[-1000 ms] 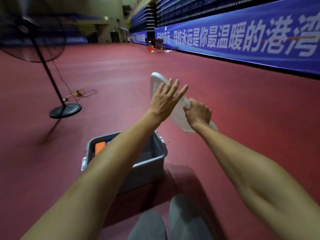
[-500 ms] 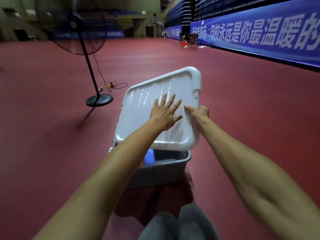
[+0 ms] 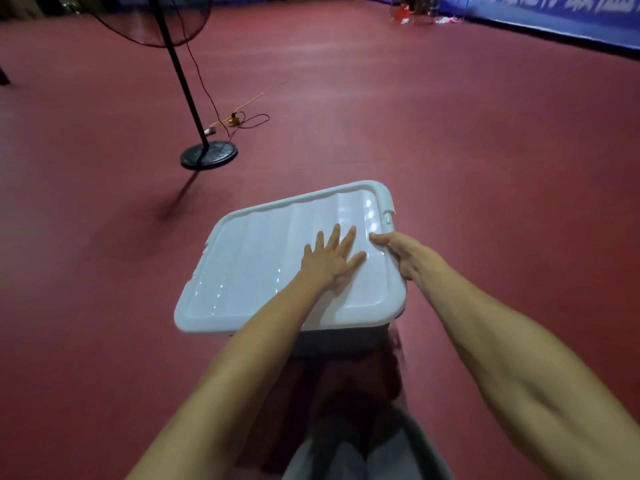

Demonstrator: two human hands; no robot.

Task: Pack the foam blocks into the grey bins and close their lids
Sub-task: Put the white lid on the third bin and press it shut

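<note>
head cam view, only one angle so here goes: counting stuff up, there's one white lid (image 3: 277,265), one grey bin (image 3: 341,341) under it, and two bare hands on top. the lid is ribbed and shiny and lies pretty much flat over the bin, covering it so completely that only a dark strip of the bin's near wall peeks out below the lid's front edge. can't tell if it's actually clicked down, and whatever's inside is hidden. the left hand (image 3: 329,266) is spread flat, palm down, fingers straight and fanned out, pressing on the right half of the lid. the right hand (image 3: 398,259) grips the lid's right rim, thumb lying on top and the other fingers curled over the edge, just below the little latch tab. the two hands are right beside each other, nearly touching. bin sits straight on the floor (image 3: 485,168), a dark red sports-hall type surface, just in front of the person's knees in grey trousers (image 3: 346,455). further back left there's one standing fan (image 3: 209,158) with a round black base and a tilted-looking pole, plus one tangle of cable (image 3: 242,116) beside it. along the far right runs a blue banner (image 3: 554,19), with some blurry clutter near it i can't make out.
</note>
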